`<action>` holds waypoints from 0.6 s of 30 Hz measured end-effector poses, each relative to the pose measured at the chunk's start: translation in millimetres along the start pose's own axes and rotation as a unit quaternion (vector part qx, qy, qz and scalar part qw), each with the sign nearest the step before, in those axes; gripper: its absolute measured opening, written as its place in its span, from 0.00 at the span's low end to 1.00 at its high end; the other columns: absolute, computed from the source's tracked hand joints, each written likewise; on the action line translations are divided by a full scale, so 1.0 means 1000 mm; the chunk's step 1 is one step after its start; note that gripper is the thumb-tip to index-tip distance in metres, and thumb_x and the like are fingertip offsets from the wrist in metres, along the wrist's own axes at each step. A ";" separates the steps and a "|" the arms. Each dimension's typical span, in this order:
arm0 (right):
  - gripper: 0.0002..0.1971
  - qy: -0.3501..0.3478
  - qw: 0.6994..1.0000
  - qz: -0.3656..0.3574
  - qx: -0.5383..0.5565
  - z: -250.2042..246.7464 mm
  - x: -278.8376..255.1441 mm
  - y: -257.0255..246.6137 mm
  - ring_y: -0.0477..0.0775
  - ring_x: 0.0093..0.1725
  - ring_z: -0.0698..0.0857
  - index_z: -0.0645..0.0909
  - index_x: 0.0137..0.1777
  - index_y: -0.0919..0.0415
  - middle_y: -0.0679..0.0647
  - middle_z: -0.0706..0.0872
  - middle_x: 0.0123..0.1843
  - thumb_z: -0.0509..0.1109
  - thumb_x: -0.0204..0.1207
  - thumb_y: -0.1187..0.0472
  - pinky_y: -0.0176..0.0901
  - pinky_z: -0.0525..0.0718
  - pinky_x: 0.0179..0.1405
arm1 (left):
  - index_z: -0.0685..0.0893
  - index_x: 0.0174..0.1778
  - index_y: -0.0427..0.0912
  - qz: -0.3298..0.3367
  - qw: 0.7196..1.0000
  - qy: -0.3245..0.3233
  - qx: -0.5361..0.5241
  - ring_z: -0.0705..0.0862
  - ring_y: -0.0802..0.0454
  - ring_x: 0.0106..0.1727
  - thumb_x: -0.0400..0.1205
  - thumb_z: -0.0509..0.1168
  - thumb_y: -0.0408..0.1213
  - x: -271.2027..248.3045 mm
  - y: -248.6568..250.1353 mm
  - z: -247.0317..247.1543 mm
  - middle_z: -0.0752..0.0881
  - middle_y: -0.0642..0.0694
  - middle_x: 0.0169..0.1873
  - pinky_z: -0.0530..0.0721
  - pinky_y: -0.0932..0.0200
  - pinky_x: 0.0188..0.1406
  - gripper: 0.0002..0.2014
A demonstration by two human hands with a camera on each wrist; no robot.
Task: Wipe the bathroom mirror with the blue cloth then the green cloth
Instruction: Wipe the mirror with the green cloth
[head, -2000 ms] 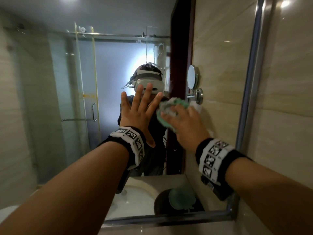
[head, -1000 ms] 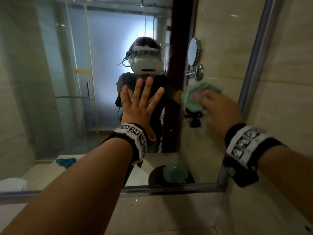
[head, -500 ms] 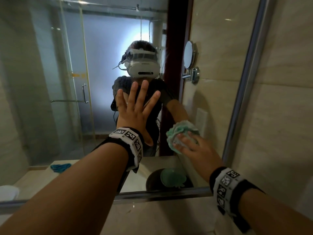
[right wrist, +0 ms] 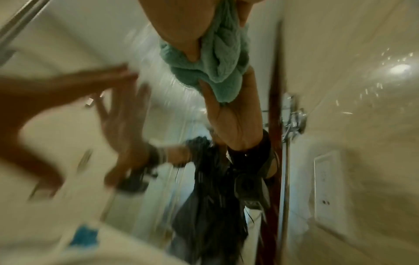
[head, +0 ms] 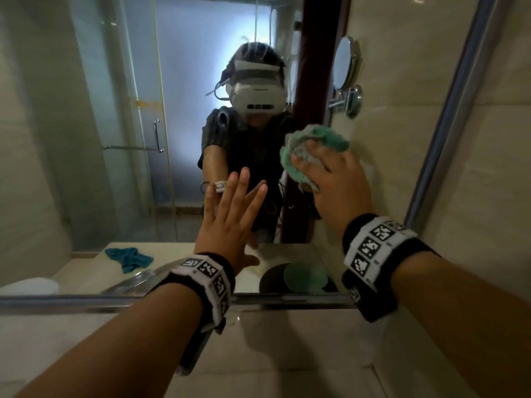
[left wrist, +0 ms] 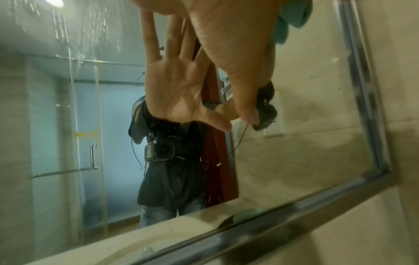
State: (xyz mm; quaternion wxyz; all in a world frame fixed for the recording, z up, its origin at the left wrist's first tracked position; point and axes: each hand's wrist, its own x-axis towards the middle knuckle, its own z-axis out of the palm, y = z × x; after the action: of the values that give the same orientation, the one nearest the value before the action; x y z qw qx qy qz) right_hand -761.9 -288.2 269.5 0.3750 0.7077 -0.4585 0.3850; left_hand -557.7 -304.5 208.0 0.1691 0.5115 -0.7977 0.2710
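Note:
In the head view my left hand (head: 230, 214) lies flat on the bathroom mirror (head: 115, 156), fingers straight and spread. To its upper right, my right hand (head: 330, 173) grips the bunched green cloth (head: 316, 139) and presses it on the glass. The blue cloth (head: 129, 258) shows only as a reflection, lying on the counter at the left. The left wrist view has my left hand (left wrist: 226, 44) against the glass, with the green cloth (left wrist: 292, 19) at the top. In the blurred right wrist view, thumb and fingers hold the green cloth (right wrist: 215, 59).
A chrome frame (head: 86, 301) edges the mirror below and on the right, with tiled wall (head: 488, 196) beyond. Reflected are a round wall mirror (head: 343, 64), a glass shower door (head: 129, 110) and a dark basin (head: 270, 280).
My right hand has carried the green cloth up the glass from low near the frame to beside the reflected person's shoulder. The left hand stays flat on the mirror.

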 end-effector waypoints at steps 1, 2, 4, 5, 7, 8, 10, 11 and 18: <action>0.26 -0.034 0.999 -0.022 0.007 0.014 -0.022 -0.004 0.70 0.63 0.78 0.79 0.67 0.56 0.61 0.79 0.68 0.72 0.69 0.72 0.65 0.79 0.62 | 0.34 0.82 0.47 -0.007 1.000 -0.001 -0.005 0.30 0.39 0.81 0.54 0.77 0.66 -0.001 0.003 0.004 0.27 0.39 0.79 0.33 0.34 0.77 0.73; 0.26 -0.081 0.995 -0.030 0.043 0.024 -0.046 -0.009 0.68 0.61 0.80 0.78 0.67 0.58 0.61 0.79 0.67 0.72 0.69 0.74 0.65 0.80 0.60 | 0.28 0.80 0.48 -0.014 1.000 0.000 -0.011 0.26 0.40 0.79 0.57 0.77 0.65 -0.001 0.006 0.007 0.22 0.40 0.77 0.29 0.36 0.76 0.72; 0.25 -0.111 0.988 -0.097 0.036 0.041 -0.095 -0.015 0.65 0.53 0.85 0.76 0.64 0.58 0.59 0.78 0.64 0.72 0.67 0.75 0.59 0.85 0.54 | 0.21 0.76 0.49 -0.027 0.999 -0.002 -0.020 0.18 0.42 0.75 0.61 0.76 0.62 0.002 0.009 0.012 0.15 0.42 0.72 0.22 0.38 0.73 0.71; 0.23 -0.144 0.979 -0.145 0.007 0.047 -0.117 -0.012 0.64 0.48 0.87 0.74 0.62 0.58 0.57 0.77 0.62 0.70 0.67 0.72 0.56 0.87 0.48 | 0.19 0.75 0.49 -0.032 0.999 -0.002 -0.016 0.15 0.42 0.73 0.62 0.76 0.63 0.003 0.009 0.014 0.13 0.42 0.70 0.20 0.38 0.71 0.71; 0.18 -0.208 0.962 -0.178 -0.016 0.048 -0.144 0.004 0.64 0.45 0.88 0.74 0.60 0.56 0.57 0.81 0.59 0.61 0.70 0.66 0.57 0.88 0.41 | 0.18 0.74 0.49 -0.036 0.999 0.003 -0.003 0.14 0.42 0.71 0.62 0.75 0.64 0.004 0.009 0.015 0.13 0.41 0.70 0.18 0.38 0.70 0.72; 0.18 -0.225 0.960 -0.166 -0.005 0.043 -0.146 0.011 0.65 0.47 0.88 0.78 0.60 0.54 0.58 0.84 0.58 0.60 0.71 0.64 0.59 0.88 0.40 | 0.19 0.75 0.48 -0.037 0.999 0.007 0.000 0.14 0.42 0.71 0.61 0.75 0.65 0.003 0.008 0.015 0.14 0.41 0.70 0.18 0.38 0.70 0.72; 0.21 -0.191 0.973 -0.128 -0.004 0.026 -0.130 0.016 0.65 0.52 0.87 0.86 0.58 0.51 0.58 0.87 0.57 0.70 0.64 0.67 0.62 0.87 0.43 | 0.19 0.75 0.47 -0.038 0.999 0.011 0.004 0.15 0.40 0.72 0.60 0.74 0.67 0.002 0.008 0.015 0.14 0.40 0.71 0.19 0.38 0.70 0.73; 0.25 -0.165 0.980 -0.107 -0.006 0.018 -0.115 0.016 0.65 0.54 0.85 0.87 0.57 0.53 0.59 0.86 0.59 0.75 0.59 0.72 0.60 0.86 0.48 | 0.19 0.75 0.46 -0.038 0.999 0.010 0.005 0.15 0.40 0.72 0.60 0.74 0.67 0.002 0.008 0.014 0.15 0.39 0.71 0.20 0.37 0.70 0.73; 0.24 0.005 0.998 0.062 0.003 0.005 -0.012 -0.003 0.71 0.56 0.79 0.82 0.65 0.52 0.58 0.80 0.67 0.72 0.70 0.72 0.47 0.73 0.58 | 0.21 0.76 0.45 -0.031 0.999 0.019 0.025 0.19 0.38 0.74 0.58 0.71 0.72 0.002 0.006 0.018 0.16 0.38 0.72 0.20 0.37 0.70 0.74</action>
State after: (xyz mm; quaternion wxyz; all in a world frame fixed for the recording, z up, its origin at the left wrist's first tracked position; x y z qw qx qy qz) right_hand -761.1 -287.6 256.1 0.3508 0.6773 -0.4984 0.4120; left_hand -563.8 -314.8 193.2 0.1804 0.5349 -0.7710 0.2949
